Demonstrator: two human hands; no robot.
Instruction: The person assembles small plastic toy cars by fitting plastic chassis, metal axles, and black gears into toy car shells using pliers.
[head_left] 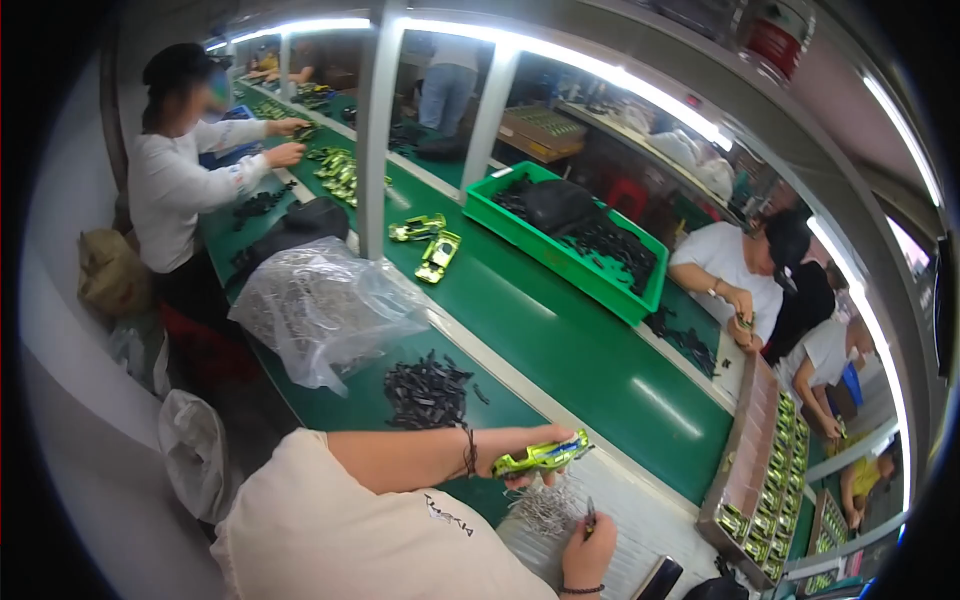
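My left hand (518,478) is closed around a bright green toy car body (545,457), its fingers underneath and thumb along the top. Lower down, my right hand (588,552) grips a small pointed tool (591,515) with its tip upward; its exact kind is too small to tell. Between and below the hands lies a heap of thin silvery metal pins (548,507) on a pale sheet (640,500). To the left of my left hand, a pile of small black plastic parts (428,392) rests on the green worktop.
A green conveyor belt (560,320) runs past, carrying more green car bodies (437,256) and a green bin (560,262) of black parts. A clear plastic bag (320,305) lies at left. At right stands a box (722,490) of car bodies. Several co-workers sit along the line.
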